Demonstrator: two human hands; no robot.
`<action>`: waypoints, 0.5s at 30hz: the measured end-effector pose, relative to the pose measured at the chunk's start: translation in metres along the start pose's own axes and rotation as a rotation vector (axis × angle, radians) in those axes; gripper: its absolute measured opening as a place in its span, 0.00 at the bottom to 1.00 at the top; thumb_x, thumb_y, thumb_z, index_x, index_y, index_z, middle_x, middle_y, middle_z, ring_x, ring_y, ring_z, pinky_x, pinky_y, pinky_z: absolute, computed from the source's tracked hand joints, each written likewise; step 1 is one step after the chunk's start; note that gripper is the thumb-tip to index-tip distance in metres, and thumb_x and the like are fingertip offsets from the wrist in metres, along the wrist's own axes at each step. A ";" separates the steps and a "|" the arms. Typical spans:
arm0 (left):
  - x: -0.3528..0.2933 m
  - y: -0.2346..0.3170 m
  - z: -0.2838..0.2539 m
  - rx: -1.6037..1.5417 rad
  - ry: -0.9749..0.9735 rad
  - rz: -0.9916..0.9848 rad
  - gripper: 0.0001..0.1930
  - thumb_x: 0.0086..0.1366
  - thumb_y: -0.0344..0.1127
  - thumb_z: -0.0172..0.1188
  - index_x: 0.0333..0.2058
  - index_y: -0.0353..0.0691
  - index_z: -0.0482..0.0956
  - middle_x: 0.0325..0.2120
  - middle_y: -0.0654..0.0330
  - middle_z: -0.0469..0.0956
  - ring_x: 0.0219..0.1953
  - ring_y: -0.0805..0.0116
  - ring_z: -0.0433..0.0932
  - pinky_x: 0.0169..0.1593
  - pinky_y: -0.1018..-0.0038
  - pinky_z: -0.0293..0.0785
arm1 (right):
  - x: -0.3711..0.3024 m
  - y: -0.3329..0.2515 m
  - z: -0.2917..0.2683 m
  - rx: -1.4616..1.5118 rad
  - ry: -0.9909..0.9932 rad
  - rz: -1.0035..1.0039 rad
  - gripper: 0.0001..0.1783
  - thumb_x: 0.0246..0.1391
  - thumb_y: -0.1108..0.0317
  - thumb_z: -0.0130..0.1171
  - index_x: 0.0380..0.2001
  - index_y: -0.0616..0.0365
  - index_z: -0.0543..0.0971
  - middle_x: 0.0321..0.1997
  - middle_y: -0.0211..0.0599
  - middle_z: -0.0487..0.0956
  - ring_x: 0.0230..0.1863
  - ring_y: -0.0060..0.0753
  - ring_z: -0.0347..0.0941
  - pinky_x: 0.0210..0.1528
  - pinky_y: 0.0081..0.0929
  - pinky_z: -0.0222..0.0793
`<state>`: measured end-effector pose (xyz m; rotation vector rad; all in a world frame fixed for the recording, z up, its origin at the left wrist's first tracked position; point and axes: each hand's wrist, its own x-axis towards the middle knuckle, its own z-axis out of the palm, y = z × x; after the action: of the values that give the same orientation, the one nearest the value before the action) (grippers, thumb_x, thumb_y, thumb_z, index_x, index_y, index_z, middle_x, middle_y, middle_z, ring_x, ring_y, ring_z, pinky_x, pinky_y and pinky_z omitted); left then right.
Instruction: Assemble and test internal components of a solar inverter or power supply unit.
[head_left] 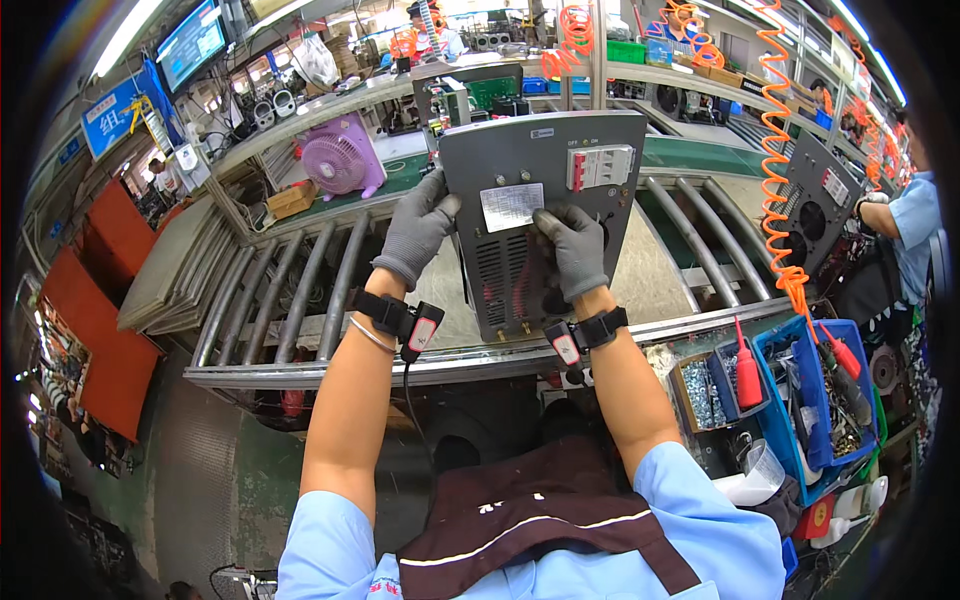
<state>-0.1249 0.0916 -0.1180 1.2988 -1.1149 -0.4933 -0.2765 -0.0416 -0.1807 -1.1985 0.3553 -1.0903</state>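
A dark grey metal panel [600, 130], the face of a box-shaped electrical unit, stands upright in front of me on the roller line. It carries a white breaker switch [600, 168] with red marks, vent slots and a silver label [511, 207]. My left hand [417, 228], in a grey glove, is closed round the panel's left edge, its thumb on the near side. My gloved right hand [575, 245] has its fingers curled together at the label's right edge. Whether the label is fully stuck down cannot be made out. Both wrists wear black straps with small devices.
Steel rollers [315, 290] run to both sides. Behind stands a purple fan [340, 158]. Orange coiled hoses [775, 150] hang at right, above blue bins [840, 400] of screws and tools and a red bottle [747, 372]. A co-worker [915, 220] handles another panel [815, 205] at far right.
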 end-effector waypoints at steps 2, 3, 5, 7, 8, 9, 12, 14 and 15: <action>0.001 -0.003 -0.003 0.028 0.008 0.064 0.27 0.65 0.28 0.52 0.61 0.33 0.58 0.53 0.57 0.70 0.50 0.72 0.70 0.50 0.78 0.69 | 0.000 0.002 0.003 0.014 0.009 0.004 0.07 0.50 0.72 0.62 0.32 0.64 0.79 0.24 0.27 0.76 0.21 0.14 0.67 0.23 0.12 0.62; 0.001 -0.005 -0.004 0.026 0.010 0.064 0.27 0.65 0.28 0.52 0.61 0.33 0.58 0.53 0.57 0.70 0.50 0.72 0.70 0.50 0.78 0.69 | 0.000 0.003 0.004 0.030 0.019 0.008 0.07 0.50 0.72 0.62 0.32 0.64 0.79 0.24 0.27 0.76 0.21 0.14 0.67 0.23 0.12 0.62; 0.001 -0.006 -0.004 0.036 0.010 0.074 0.26 0.65 0.29 0.52 0.61 0.33 0.58 0.53 0.57 0.70 0.50 0.72 0.69 0.50 0.78 0.69 | 0.000 0.004 0.005 0.034 0.025 0.004 0.07 0.50 0.72 0.62 0.32 0.64 0.79 0.25 0.28 0.77 0.21 0.14 0.67 0.23 0.12 0.62; 0.000 -0.005 -0.004 0.025 0.008 0.067 0.26 0.65 0.29 0.52 0.61 0.33 0.59 0.53 0.57 0.70 0.50 0.72 0.69 0.50 0.78 0.68 | 0.000 0.005 0.007 0.037 0.031 -0.001 0.07 0.50 0.73 0.62 0.32 0.64 0.79 0.25 0.28 0.77 0.21 0.14 0.67 0.22 0.12 0.62; 0.000 -0.005 -0.003 0.018 0.004 0.059 0.26 0.65 0.29 0.52 0.61 0.33 0.59 0.53 0.56 0.70 0.51 0.72 0.69 0.51 0.78 0.68 | 0.000 0.005 0.007 0.044 0.042 0.004 0.07 0.50 0.73 0.62 0.32 0.64 0.79 0.25 0.28 0.77 0.22 0.14 0.68 0.23 0.12 0.62; 0.001 -0.006 -0.004 0.016 0.006 0.059 0.26 0.65 0.29 0.52 0.61 0.33 0.59 0.53 0.56 0.70 0.51 0.72 0.69 0.51 0.78 0.68 | 0.000 0.006 0.008 0.050 0.054 0.009 0.07 0.50 0.73 0.62 0.32 0.64 0.79 0.26 0.29 0.78 0.22 0.14 0.69 0.24 0.12 0.63; 0.001 -0.008 -0.007 0.088 -0.019 0.095 0.27 0.67 0.32 0.51 0.63 0.38 0.55 0.56 0.59 0.67 0.50 0.72 0.71 0.50 0.75 0.71 | -0.002 0.003 0.014 0.055 0.080 -0.007 0.07 0.50 0.73 0.61 0.32 0.64 0.78 0.27 0.31 0.79 0.25 0.16 0.71 0.27 0.14 0.66; 0.003 -0.009 -0.006 0.068 -0.018 0.076 0.27 0.67 0.33 0.51 0.63 0.37 0.55 0.56 0.58 0.67 0.50 0.72 0.71 0.50 0.76 0.71 | 0.000 0.009 0.014 0.057 0.096 -0.050 0.07 0.49 0.73 0.61 0.32 0.64 0.78 0.28 0.32 0.79 0.26 0.17 0.71 0.29 0.15 0.67; 0.004 -0.009 -0.006 0.067 -0.020 0.076 0.27 0.67 0.33 0.51 0.63 0.37 0.55 0.56 0.58 0.67 0.50 0.72 0.71 0.50 0.76 0.71 | 0.000 0.011 0.015 0.059 0.112 -0.094 0.07 0.49 0.74 0.61 0.32 0.65 0.78 0.29 0.33 0.79 0.27 0.19 0.72 0.31 0.16 0.68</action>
<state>-0.1160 0.0890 -0.1243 1.3071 -1.2015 -0.4158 -0.2604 -0.0339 -0.1846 -1.1135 0.3528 -1.2445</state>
